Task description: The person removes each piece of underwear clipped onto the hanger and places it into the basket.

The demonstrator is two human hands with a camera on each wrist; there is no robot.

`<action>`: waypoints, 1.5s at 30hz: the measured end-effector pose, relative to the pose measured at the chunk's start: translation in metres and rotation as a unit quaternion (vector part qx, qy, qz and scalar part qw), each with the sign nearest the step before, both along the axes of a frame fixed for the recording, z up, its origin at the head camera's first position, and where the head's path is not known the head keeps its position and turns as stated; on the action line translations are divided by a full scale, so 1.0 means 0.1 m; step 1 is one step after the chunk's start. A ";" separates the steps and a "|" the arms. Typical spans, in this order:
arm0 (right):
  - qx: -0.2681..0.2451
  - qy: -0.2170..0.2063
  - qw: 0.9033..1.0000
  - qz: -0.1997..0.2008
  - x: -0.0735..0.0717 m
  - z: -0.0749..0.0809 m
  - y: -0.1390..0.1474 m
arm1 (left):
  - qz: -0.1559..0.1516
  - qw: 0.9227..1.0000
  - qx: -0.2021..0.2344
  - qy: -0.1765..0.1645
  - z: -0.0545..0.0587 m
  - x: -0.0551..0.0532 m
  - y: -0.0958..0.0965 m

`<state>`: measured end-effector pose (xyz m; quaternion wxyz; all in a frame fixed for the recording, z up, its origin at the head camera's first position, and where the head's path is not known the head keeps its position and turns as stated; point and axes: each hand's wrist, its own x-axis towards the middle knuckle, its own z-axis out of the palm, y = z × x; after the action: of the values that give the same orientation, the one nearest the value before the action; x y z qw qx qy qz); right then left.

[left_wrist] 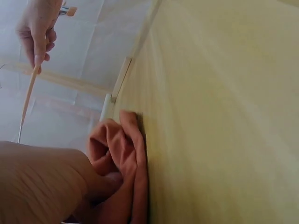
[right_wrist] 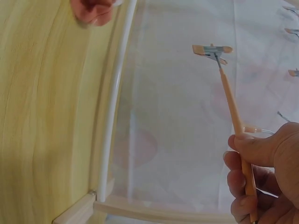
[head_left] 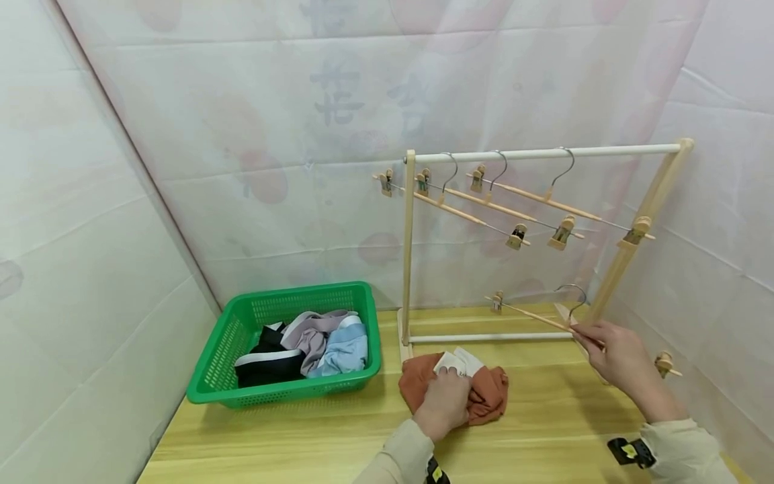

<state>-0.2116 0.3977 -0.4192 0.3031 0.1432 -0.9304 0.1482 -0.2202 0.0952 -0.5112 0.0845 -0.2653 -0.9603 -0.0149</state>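
Note:
A rust-orange garment (head_left: 488, 396) with a white band lies bunched on the table in front of the rack. My left hand (head_left: 446, 402) grips it by the white part; in the left wrist view the thumb presses into orange folds (left_wrist: 122, 149). My right hand (head_left: 619, 359) holds a wooden clip hanger (head_left: 535, 316) around its bar beside the metal hook, raised above the table. One clip (right_wrist: 212, 50) shows at the hanger's far end in the right wrist view, with nothing hanging from it. Part of the bar is hidden behind the right hand.
Three more clip hangers (head_left: 547, 198) hang from the white rail (head_left: 526, 154) of a wooden rack (head_left: 408, 269). A green basket (head_left: 208, 363) on the left holds black, mauve and light blue garments. Fabric walls (head_left: 290, 222) surround the wooden table (head_left: 290, 444).

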 end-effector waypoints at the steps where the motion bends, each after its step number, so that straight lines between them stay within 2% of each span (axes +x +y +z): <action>1: 0.000 0.000 1.000 -0.001 0.00 0.00 0.00 | -0.011 1.000 0.009 0.011 0.00 -0.01 -0.03; 4: -0.001 -0.001 1.000 -0.002 0.00 -0.01 0.00 | -0.045 0.997 0.054 0.022 0.02 -0.04 -0.10; 6: -0.003 -0.005 1.000 -0.002 0.00 -0.02 0.00 | -0.063 0.994 0.084 0.012 0.06 -0.05 -0.14; 10: -0.004 -0.004 1.000 0.002 0.01 -0.03 0.00 | -0.077 0.987 0.143 -0.015 0.23 -0.04 -0.23; 14: -0.005 0.000 1.000 0.006 0.01 -0.01 -0.01 | -0.072 0.976 0.199 -0.047 0.48 -0.03 -0.33; 19: -0.004 -0.002 1.000 0.007 0.01 0.02 -0.02 | -0.073 0.962 0.259 -0.051 0.82 -0.04 -0.50; 25: -0.002 0.001 1.000 0.010 0.02 0.01 -0.03 | -0.068 0.953 0.293 -0.036 1.24 -0.04 -0.81; 30: -0.004 0.001 1.000 0.013 0.03 0.03 -0.04 | -0.057 0.948 0.313 0.021 1.50 -0.07 -1.15; 33: -0.005 -0.001 1.000 0.011 0.04 0.05 -0.04 | -0.041 0.945 0.322 0.043 1.60 -0.10 -1.35; 39: 0.001 0.009 1.000 0.020 0.06 0.05 -0.05 | 0.014 0.942 0.336 0.012 1.66 -0.15 -1.74; 45: 0.008 0.024 0.999 0.027 0.05 0.04 -0.05 | 0.059 0.939 0.339 0.005 1.65 -0.19 -2.12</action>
<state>-0.2065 0.3931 -0.4156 0.3203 0.1740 -0.9199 0.1449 -0.2391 -0.1169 -0.3467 0.1751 -0.1641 -0.9117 -0.3334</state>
